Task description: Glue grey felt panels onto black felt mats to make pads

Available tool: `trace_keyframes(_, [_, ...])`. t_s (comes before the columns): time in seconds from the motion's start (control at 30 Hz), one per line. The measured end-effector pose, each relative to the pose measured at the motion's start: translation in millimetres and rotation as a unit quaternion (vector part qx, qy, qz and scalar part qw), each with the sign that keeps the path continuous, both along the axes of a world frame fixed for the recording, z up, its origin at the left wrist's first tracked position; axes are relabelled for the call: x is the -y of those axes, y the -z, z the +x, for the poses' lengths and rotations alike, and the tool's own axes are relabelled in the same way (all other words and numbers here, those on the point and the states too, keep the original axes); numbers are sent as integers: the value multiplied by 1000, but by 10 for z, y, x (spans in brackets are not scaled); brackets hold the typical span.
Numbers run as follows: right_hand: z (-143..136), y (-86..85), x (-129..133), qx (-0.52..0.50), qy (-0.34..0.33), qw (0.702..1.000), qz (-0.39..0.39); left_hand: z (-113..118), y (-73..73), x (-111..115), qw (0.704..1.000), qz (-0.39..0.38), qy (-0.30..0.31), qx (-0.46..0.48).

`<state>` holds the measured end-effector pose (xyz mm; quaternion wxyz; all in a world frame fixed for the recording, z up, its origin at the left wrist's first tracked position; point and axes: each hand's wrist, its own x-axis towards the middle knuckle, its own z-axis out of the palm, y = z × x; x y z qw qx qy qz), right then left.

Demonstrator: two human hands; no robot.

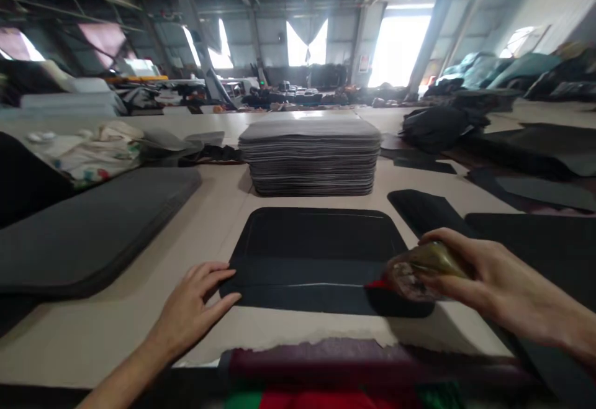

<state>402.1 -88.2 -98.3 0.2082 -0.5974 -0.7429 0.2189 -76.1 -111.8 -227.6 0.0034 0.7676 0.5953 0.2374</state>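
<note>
A dark, flat panel with rounded corners point(307, 241) lies before me on the pale table, with a thin, shiny wet-looking line across its nearer part. My left hand point(200, 300) rests at the panel's left edge, thumb and fingers apart, fingertips touching it. Wrapped around a stained yellowish squeeze bottle point(426, 266), my right hand point(484, 278) tilts it over the panel's right side. The bottle's red tip point(377, 283) points left, at the right end of the shiny line. Whether the tip touches the panel I cannot tell.
A tall stack of grey sheets point(310, 161) stands behind the panel. Thick dark padded pieces point(97, 226) lie to the left, near crumpled pale cloth point(100, 148). Dark sheets point(535, 247) and a dark bundle point(440, 126) are on the right. The table's front edge has torn covering point(326, 350).
</note>
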Motion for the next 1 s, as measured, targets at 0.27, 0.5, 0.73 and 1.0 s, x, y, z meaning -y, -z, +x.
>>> trace_keyframes(0.27, [574, -1, 236, 2, 96, 994, -60, -109, 104, -57, 1000, -11, -3, -11])
trace_keyframes(0.5, [907, 145, 322, -14, 164, 984, -65, -113, 89, -46, 1000, -10, -8, -2])
trace_keyframes(0.73, [1083, 348, 349, -91, 211, 970, -81, -109, 70, -40, 1000, -16, -8, -18])
trace_keyframes(1.0, [1166, 572, 316, -165, 227, 959, -51, -143, 114, -44, 999, -18, -19, -23])
